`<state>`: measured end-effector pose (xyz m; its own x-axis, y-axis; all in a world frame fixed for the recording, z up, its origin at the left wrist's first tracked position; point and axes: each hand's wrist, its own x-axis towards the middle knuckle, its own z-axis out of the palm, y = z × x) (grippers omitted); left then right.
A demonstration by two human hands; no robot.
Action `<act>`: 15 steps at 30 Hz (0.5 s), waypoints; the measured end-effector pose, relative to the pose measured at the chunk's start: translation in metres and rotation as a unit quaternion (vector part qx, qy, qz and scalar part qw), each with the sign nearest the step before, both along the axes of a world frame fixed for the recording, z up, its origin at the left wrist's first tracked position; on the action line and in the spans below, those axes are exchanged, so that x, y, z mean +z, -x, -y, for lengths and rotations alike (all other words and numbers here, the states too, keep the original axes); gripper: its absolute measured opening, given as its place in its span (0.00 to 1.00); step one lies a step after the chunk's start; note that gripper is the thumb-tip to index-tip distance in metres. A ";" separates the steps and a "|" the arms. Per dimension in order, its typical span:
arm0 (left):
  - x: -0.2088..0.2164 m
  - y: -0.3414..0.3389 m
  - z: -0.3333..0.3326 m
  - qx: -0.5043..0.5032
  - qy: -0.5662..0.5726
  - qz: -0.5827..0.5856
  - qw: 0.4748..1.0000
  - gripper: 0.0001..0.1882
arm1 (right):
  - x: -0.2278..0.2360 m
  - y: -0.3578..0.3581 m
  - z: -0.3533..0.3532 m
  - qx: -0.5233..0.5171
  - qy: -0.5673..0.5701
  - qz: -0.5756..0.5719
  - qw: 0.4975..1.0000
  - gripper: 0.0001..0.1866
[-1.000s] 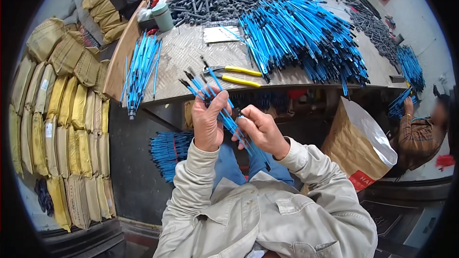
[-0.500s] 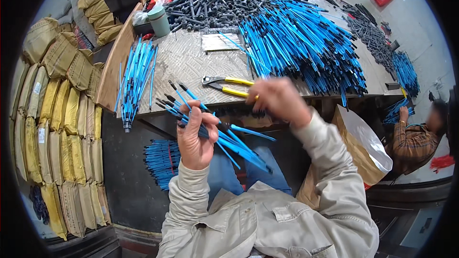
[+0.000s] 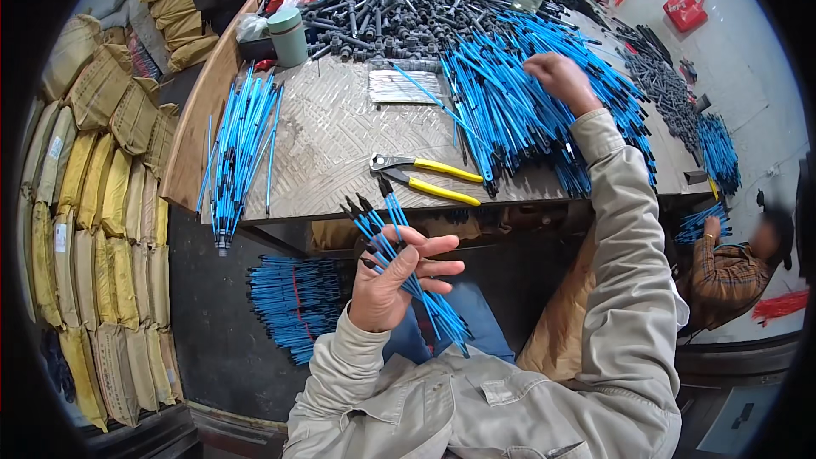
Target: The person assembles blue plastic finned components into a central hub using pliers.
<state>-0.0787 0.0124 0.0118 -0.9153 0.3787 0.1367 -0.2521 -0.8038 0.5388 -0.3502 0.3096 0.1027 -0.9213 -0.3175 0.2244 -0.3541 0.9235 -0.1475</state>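
A small bunch of thin blue rods with black ends (image 3: 444,316) is held in my left hand (image 3: 384,293), its thumb across them and its other fingers stretched out. The bunch slants over my lap, below the table's front edge. My right hand (image 3: 563,83) reaches over a large pile of similar blue rods (image 3: 501,106), fingers curled together; what they hold, if anything, is hidden. Yellow-handled end-cutting pliers (image 3: 433,180) lie on the table near its front edge, between my two hands. A small white bundle of thin sticks (image 3: 405,87) lies behind the pliers.
More blue rods (image 3: 242,149) lie at the table's left, beside a wooden side board (image 3: 200,123). Dark grey plastic parts (image 3: 382,17) heap at the back, near a pale green cup (image 3: 287,38). A tied blue bundle (image 3: 293,302) sits on the floor. Another person (image 3: 735,276) works at right.
My right hand has moved from beside the pliers, up and to the right, onto the blue pile. My left hand has shifted slightly right and down with its bunch, its fingers spread wider.
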 end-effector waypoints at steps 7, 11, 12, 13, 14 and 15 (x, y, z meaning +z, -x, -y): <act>0.007 -0.001 -0.014 0.072 0.076 0.013 0.994 0.11 | 0.016 0.009 -0.009 -0.165 -0.196 -0.082 0.963 0.11; 0.005 0.000 -0.012 0.072 0.108 0.013 0.991 0.12 | 0.008 0.023 -0.011 -0.146 -0.284 -0.108 0.941 0.11; 0.004 0.000 -0.011 0.071 0.113 0.013 0.991 0.13 | 0.006 0.022 -0.011 -0.146 -0.283 -0.109 0.942 0.11; 0.004 0.000 -0.012 0.071 0.113 0.012 0.991 0.13 | 0.005 0.021 -0.013 -0.150 -0.283 -0.116 0.940 0.10; 0.004 -0.001 -0.013 0.078 0.116 0.021 0.990 0.13 | 0.005 0.020 -0.016 -0.154 -0.282 -0.124 0.939 0.10; 0.004 -0.002 -0.015 0.084 0.119 0.029 0.989 0.13 | 0.005 0.018 -0.018 -0.159 -0.282 -0.132 0.937 0.09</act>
<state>-0.0763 0.0273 0.0158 -0.9718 0.2357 0.0067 -0.1624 -0.6896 0.7058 -0.3685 0.3278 0.1080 -0.9256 -0.1731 0.3366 -0.0032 0.8928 0.4504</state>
